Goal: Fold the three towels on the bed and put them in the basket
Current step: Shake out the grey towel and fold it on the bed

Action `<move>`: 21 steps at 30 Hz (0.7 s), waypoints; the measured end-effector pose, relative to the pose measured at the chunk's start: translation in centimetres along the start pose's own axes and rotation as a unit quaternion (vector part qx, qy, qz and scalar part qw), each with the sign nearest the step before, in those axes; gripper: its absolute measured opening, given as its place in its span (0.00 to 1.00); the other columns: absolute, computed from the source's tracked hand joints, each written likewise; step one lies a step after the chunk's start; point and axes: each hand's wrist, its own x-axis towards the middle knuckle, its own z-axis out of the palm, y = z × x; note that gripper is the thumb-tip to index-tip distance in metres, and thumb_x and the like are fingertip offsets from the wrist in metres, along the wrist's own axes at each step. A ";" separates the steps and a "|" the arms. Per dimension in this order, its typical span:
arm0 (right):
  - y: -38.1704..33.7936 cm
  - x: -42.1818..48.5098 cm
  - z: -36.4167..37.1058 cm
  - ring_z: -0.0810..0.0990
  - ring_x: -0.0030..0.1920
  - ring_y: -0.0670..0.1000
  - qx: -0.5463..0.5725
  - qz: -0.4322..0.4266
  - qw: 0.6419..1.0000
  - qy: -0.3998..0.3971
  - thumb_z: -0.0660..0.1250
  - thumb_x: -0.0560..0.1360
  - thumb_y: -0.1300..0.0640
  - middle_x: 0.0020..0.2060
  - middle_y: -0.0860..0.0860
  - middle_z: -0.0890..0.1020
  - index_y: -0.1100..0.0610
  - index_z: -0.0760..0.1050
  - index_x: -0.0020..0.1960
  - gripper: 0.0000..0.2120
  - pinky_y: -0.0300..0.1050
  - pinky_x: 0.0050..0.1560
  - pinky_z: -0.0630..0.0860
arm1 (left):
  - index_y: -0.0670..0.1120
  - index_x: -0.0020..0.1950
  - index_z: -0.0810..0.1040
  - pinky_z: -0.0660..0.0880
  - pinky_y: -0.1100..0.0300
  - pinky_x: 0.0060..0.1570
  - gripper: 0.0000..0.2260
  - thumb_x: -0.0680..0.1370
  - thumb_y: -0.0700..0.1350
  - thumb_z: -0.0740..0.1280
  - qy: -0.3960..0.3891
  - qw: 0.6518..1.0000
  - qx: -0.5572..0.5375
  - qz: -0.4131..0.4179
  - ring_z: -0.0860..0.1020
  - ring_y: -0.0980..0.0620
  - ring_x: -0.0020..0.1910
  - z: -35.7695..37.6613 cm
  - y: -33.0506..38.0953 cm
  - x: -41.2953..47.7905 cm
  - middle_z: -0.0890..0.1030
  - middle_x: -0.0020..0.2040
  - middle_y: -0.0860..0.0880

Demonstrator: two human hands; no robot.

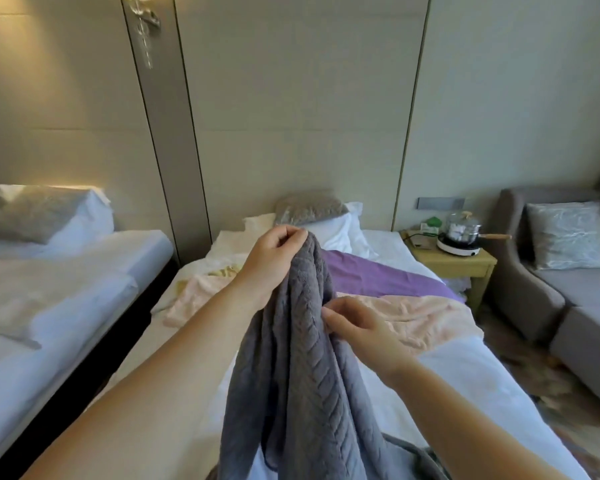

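Head view, looking down along a bed (482, 375) with white sheets. A grey towel (302, 368) hangs in front of the person, lifted clear of the bed at the top, its lower part falling out of sight below. Behind it a pink towel (416, 317) lies crumpled across the bed, with a purple towel (371, 271) spread flat beyond that, near the pillows. The left hand (274, 258) is raised, pinching the grey towel's top corner. The right hand (357, 327) is lower, fingers pinching an edge partway down. This looks like the start of folding the first towel: finding its corners. Next, the right hand likely needs to slide along the edge to the second corner and spread the towel flat. No basket is visible.
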 end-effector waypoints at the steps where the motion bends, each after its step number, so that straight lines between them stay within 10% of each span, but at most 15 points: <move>1: -0.1 -0.6 0.5 0.80 0.42 0.43 0.001 -0.005 1.000 -0.019 0.69 0.74 0.48 0.40 0.45 0.82 0.51 0.79 0.47 0.07 0.37 0.46 0.77 | 0.47 0.43 0.79 0.72 0.59 0.48 0.07 0.79 0.47 0.65 0.001 1.000 -0.004 0.003 0.77 0.55 0.44 0.0 0.2 -0.2 0.79 0.41 0.51; 9: -0.3 -2.0 0.4 0.77 0.37 0.41 -0.070 -0.032 0.997 -0.004 0.65 0.77 0.60 0.35 0.44 0.78 0.54 0.74 0.43 0.05 0.40 0.45 0.76 | 0.52 0.41 0.78 0.72 0.58 0.50 0.08 0.79 0.51 0.64 0.052 0.999 0.012 0.008 0.76 0.54 0.45 -1.5 1.0 -0.7 0.79 0.42 0.53; 14: -3.2 -1.0 -1.6 0.78 0.41 0.47 -0.003 -0.005 1.000 0.014 0.60 0.80 0.60 0.37 0.49 0.76 0.55 0.71 0.42 0.08 0.45 0.50 0.80 | 0.52 0.59 0.74 0.71 0.59 0.55 0.11 0.78 0.55 0.64 0.070 0.989 0.129 -0.026 0.74 0.52 0.58 -3.4 0.3 -0.6 0.75 0.58 0.51; 21: -6.5 0.5 -2.1 0.78 0.44 0.52 -0.025 -0.026 0.999 0.033 0.60 0.80 0.59 0.41 0.55 0.77 0.57 0.71 0.44 0.06 0.50 0.49 0.79 | 0.59 0.68 0.70 0.64 0.49 0.69 0.26 0.72 0.63 0.67 -0.252 0.917 0.304 0.051 0.69 0.53 0.67 -0.7 -1.7 -3.7 0.73 0.67 0.57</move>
